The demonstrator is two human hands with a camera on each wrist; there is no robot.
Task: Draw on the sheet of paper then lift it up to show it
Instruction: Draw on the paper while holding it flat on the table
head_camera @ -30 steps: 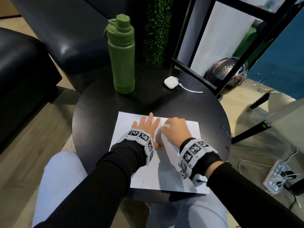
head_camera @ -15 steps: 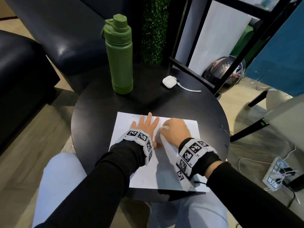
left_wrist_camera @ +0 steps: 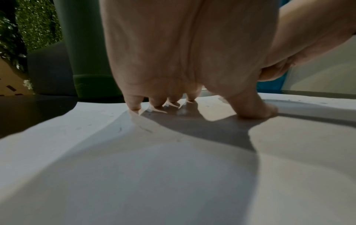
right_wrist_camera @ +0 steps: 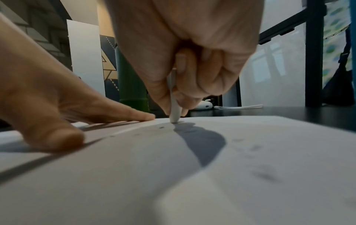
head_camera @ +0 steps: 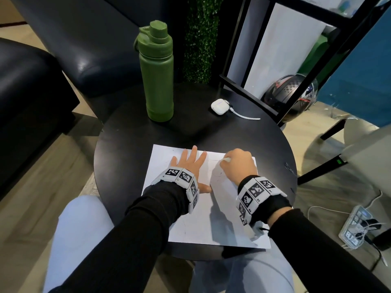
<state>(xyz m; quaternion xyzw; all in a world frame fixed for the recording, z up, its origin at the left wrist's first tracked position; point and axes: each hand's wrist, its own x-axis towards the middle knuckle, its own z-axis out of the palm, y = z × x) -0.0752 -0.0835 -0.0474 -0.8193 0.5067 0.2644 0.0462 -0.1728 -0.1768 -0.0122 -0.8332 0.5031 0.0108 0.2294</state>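
Observation:
A white sheet of paper [head_camera: 165, 166] lies on the round black table [head_camera: 127, 149], near its front edge. My left hand [head_camera: 188, 163] lies flat on the sheet's upper left part, fingers straight and spread, pressing it down [left_wrist_camera: 173, 60]. My right hand [head_camera: 237, 166] grips a white pen [head_camera: 227, 159] at the sheet's far right area. In the right wrist view the pen [right_wrist_camera: 174, 109] stands nearly upright with its tip on the paper [right_wrist_camera: 250, 152]. Faint dark marks show on the sheet around the tip.
A tall green bottle [head_camera: 157, 72] stands at the table's back left. A white earbud case [head_camera: 220, 106] with a cable lies at the back right. A black metal frame [head_camera: 249, 94] and a helmet [head_camera: 289, 96] stand behind the table; a power strip [head_camera: 357, 227] lies on the floor.
My right hand with the pen has shifted a little to the right, away from the left hand. The left hand stays flat on the sheet.

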